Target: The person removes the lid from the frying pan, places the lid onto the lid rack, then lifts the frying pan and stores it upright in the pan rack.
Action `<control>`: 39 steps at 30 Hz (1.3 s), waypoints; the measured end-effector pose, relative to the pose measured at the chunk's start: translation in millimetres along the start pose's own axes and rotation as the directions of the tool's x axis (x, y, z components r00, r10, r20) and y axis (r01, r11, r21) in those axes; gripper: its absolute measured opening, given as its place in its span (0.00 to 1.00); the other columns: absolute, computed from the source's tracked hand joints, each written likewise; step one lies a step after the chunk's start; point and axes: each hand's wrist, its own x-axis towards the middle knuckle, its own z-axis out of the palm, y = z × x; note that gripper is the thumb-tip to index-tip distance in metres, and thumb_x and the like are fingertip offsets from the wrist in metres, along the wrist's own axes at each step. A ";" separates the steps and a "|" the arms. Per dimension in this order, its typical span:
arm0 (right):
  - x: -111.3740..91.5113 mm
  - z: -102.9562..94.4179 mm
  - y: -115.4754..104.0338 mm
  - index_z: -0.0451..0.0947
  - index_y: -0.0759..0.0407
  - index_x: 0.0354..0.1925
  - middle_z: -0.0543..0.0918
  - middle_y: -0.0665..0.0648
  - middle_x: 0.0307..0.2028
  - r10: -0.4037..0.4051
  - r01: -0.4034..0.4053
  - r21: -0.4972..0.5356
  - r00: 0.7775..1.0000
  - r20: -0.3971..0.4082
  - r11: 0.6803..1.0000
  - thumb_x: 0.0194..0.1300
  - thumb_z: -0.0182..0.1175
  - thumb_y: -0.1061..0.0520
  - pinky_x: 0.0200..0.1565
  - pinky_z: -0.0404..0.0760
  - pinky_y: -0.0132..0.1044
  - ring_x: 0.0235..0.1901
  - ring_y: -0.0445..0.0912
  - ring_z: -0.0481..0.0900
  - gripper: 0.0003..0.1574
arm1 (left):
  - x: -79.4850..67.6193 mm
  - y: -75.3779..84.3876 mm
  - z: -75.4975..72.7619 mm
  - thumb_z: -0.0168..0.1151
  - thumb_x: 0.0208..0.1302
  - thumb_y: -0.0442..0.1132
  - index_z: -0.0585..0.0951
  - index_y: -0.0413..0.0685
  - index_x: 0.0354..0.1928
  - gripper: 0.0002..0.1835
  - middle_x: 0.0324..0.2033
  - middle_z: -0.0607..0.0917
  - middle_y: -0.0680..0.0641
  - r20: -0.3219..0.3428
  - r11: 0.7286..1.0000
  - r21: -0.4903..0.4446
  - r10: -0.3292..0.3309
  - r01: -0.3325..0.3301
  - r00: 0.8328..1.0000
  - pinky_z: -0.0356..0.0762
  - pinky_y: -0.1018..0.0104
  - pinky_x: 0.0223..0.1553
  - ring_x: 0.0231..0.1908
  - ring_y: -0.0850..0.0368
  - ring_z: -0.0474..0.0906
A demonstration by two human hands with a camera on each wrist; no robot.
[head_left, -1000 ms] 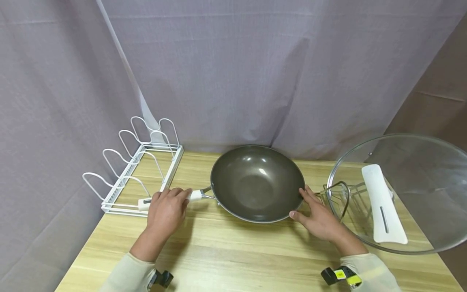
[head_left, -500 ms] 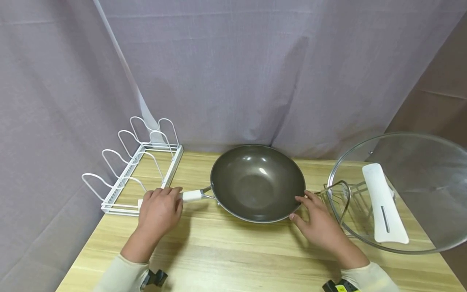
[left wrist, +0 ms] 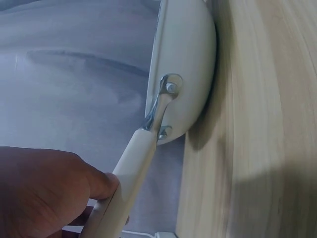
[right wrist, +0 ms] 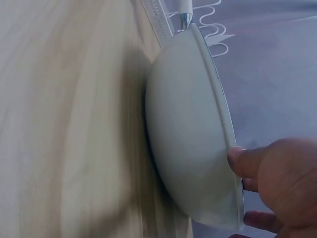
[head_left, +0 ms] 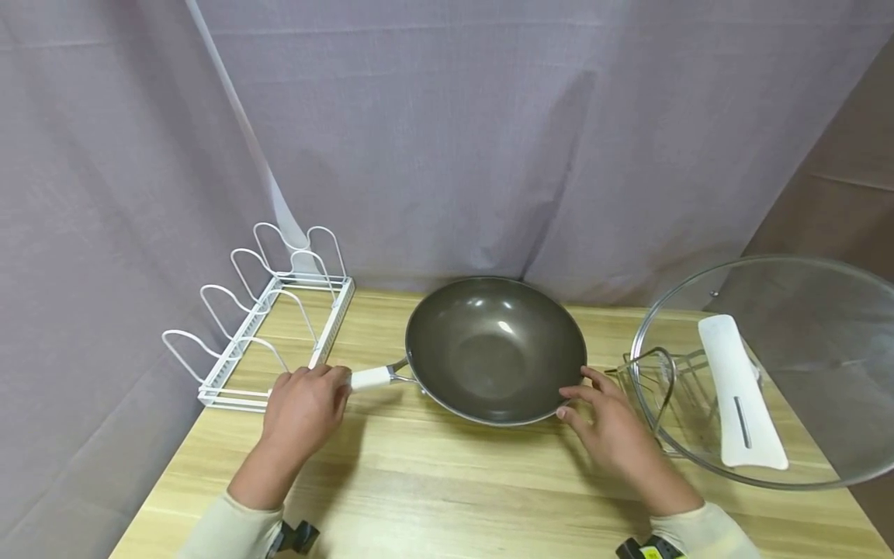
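Observation:
A wok (head_left: pixel 496 349), dark inside and cream outside, stands upright on the wooden table. My left hand (head_left: pixel 305 404) grips its white handle (head_left: pixel 370 378) near the far end, hiding the handle's tip. The left wrist view shows the thumb of this left hand (left wrist: pixel 49 191) along the handle, below the riveted metal bracket (left wrist: pixel 163 101). On the opposite side, my right hand (head_left: pixel 615 427) pinches the wok's rim, thumb outside and a finger over the inner edge. In the right wrist view, the thumb of the right hand (right wrist: pixel 282 178) lies against the rim.
Left of the wok stands a white wire rack (head_left: pixel 328 334) with upright loops. At the right, a large glass lid (head_left: pixel 824 365) with a white handle (head_left: pixel 743 392) leans over a metal wire stand (head_left: pixel 660 380). A grey curtain (head_left: pixel 433 155) hangs behind the table (head_left: pixel 447 497).
My left hand has slid left along the handle towards its end, baring more of it near the wok. My right hand has shifted slightly down at the rim. The wok stays in place.

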 end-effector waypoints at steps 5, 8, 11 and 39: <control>4.0 -2.2 2.6 0.82 0.60 0.59 0.62 0.71 0.73 0.011 -0.011 0.004 1.000 0.018 1.000 0.71 0.66 0.51 0.58 0.68 0.73 0.65 0.75 0.66 0.23 | -1.3 3.8 -2.2 0.71 0.62 0.39 0.83 0.54 0.33 0.04 0.32 0.87 0.49 0.014 1.000 -0.010 -0.002 0.002 1.000 0.76 0.50 0.30 0.29 0.46 0.81; 6.2 -2.7 3.0 0.81 0.61 0.61 0.62 0.71 0.73 0.012 -0.012 0.009 1.000 0.021 1.000 0.71 0.65 0.52 0.59 0.66 0.73 0.65 0.76 0.65 0.24 | -2.2 6.2 -3.9 0.71 0.61 0.39 0.82 0.53 0.31 0.05 0.30 0.86 0.49 0.004 1.000 -0.014 0.006 -0.006 1.000 0.76 0.50 0.30 0.29 0.45 0.82; 9.0 -3.1 3.5 0.80 0.62 0.61 0.62 0.71 0.73 0.013 -0.014 0.016 1.000 0.021 1.000 0.71 0.65 0.53 0.61 0.64 0.73 0.65 0.76 0.64 0.24 | -2.7 8.6 -4.9 0.71 0.61 0.39 0.82 0.53 0.31 0.06 0.29 0.86 0.49 0.000 1.000 -0.013 0.007 -0.007 1.000 0.76 0.50 0.29 0.30 0.45 0.82; 38.9 -2.0 12.9 0.74 0.67 0.67 0.60 0.71 0.75 0.055 -0.057 0.046 0.997 0.057 0.997 0.75 0.60 0.56 0.62 0.67 0.68 0.62 0.72 0.71 0.28 | 1.1 22.0 4.6 0.70 0.64 0.41 0.80 0.51 0.29 0.08 0.26 0.83 0.49 -0.017 0.999 0.011 -0.033 0.033 0.999 0.71 0.54 0.26 0.26 0.46 0.78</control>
